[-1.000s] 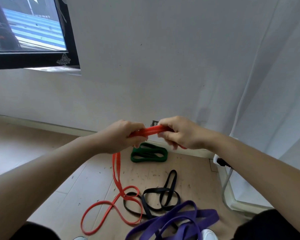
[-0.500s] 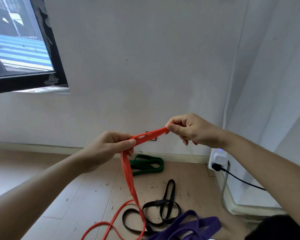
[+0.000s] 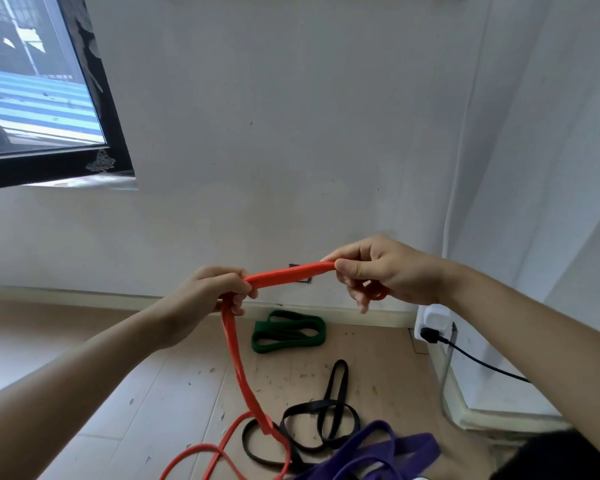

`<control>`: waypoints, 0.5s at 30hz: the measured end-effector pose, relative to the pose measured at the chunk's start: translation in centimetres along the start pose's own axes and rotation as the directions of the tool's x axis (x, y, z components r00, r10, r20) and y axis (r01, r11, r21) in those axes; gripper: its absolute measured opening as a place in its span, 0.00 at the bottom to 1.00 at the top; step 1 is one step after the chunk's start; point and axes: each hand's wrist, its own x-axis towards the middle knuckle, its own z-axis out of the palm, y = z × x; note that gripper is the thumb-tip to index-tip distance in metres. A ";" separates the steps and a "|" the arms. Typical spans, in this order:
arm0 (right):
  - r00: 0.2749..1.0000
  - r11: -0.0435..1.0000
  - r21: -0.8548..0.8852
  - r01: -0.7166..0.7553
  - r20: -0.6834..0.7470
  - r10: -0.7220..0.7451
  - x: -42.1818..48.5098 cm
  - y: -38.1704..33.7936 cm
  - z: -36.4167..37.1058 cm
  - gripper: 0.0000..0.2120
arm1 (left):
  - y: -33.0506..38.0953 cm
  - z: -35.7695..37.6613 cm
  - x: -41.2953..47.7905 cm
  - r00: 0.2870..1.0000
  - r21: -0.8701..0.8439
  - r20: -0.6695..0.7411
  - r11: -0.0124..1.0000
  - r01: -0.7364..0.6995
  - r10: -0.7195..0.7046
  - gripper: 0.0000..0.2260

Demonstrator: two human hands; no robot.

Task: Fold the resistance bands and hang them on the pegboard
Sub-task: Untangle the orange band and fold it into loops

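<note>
Both of my hands hold a red resistance band [image 3: 288, 276] at chest height in front of the white wall. My left hand [image 3: 208, 299] grips it where the band bends down, and its long tail hangs to the floor and loops there. My right hand [image 3: 378, 271] pinches the other end between thumb and forefinger, with a small red loop curled under its fingers. On the floor lie a folded green band [image 3: 288, 332], a tangled black band [image 3: 323, 420] and a purple band [image 3: 378, 452]. No pegboard is in view.
A dark-framed window [image 3: 49, 98] is at the upper left. A white socket with a black plug and cable [image 3: 433, 327] sits on the wall corner at the right. The wooden floor [image 3: 174, 393] is speckled with small debris.
My hands rose and moved apart, stretching a short span of the red band between them. The view tilted upward, and more of the band's tail lifted off the floor.
</note>
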 end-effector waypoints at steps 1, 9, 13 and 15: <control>0.999 0.998 0.061 -0.032 0.008 0.031 0.2 0.1 0.2 0.15 | 0.0 -0.1 0.0 1.000 0.006 -0.001 1.000 0.006 -0.006 0.10; 0.996 0.998 -0.003 -0.056 -0.063 0.055 0.7 0.3 1.2 0.17 | 0.4 0.7 -0.2 0.983 -0.115 0.184 0.993 0.000 0.021 0.22; 0.997 0.998 -0.049 -0.031 -0.075 0.028 0.8 0.3 1.5 0.16 | 0.7 1.9 -0.1 0.983 -0.114 0.181 0.993 -0.002 0.023 0.13; 0.996 0.996 -0.088 -0.018 -0.089 0.010 0.8 0.2 1.6 0.17 | 0.6 2.1 -0.2 0.978 -0.117 0.209 0.993 0.030 -0.005 0.10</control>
